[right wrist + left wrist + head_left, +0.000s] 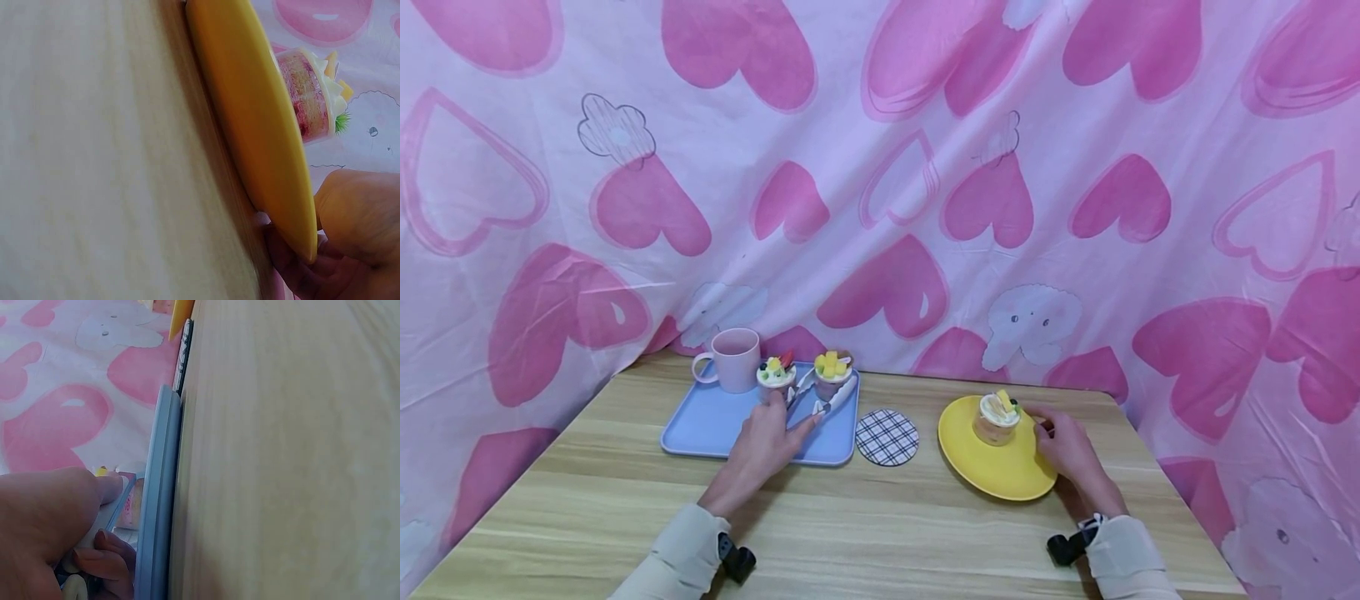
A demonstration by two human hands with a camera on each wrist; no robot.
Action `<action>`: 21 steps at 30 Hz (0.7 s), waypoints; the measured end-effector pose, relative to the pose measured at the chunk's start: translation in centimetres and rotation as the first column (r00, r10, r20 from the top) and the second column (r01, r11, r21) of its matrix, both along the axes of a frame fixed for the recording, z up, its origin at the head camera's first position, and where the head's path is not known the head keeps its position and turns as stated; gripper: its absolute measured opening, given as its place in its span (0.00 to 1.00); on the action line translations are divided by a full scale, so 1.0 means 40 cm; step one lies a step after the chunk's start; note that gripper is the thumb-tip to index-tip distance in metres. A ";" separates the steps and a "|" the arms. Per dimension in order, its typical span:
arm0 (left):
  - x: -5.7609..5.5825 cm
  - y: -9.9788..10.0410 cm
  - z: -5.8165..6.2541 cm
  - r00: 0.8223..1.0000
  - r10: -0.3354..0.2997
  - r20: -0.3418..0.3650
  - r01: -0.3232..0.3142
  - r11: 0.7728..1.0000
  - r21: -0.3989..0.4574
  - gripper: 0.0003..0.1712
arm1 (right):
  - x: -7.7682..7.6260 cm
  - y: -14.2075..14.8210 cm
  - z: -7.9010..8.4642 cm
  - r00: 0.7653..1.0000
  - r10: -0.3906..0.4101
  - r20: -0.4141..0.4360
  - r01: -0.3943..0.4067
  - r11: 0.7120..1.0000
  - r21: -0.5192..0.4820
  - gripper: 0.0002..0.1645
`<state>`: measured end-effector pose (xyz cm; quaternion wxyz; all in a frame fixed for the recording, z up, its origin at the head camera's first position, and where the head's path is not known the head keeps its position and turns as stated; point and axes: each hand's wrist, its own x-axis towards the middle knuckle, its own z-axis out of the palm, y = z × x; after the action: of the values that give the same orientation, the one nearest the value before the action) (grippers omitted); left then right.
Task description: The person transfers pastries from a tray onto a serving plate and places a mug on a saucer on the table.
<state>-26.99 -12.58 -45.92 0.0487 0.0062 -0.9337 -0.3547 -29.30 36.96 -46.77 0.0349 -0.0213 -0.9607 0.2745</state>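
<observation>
My left hand (760, 446) holds a pair of tongs (842, 395) over the blue tray (700, 427). The spread arms of the tongs reach to either side of a dessert cup topped with yellow cubes (831, 367). Just left of it stands a second dessert cup with a strawberry on top (775, 372), its lower part hidden by the fingers. My right hand (1071, 450) grips the right rim of a yellow plate (1000, 479), thumb above and fingers under the edge in the right wrist view. On that plate sits a third dessert cup (997, 419), upright.
A pink mug (736, 360) stands at the tray's back left corner. Between tray and plate lies a round checked coaster (887, 437). Behind the wooden table (880, 533) hangs a pink heart-patterned cloth (880, 192).
</observation>
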 end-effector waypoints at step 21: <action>0.005 0.000 0.006 0.995 -0.047 -0.088 0.047 0.999 -0.007 0.53 | -0.004 0.005 -0.007 1.000 0.001 0.001 -0.001 1.000 0.000 0.27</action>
<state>-26.78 -12.58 -45.68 0.0814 -0.0314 -0.9314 -0.3533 -29.46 37.15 -47.07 0.0341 -0.0211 -0.9608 0.2743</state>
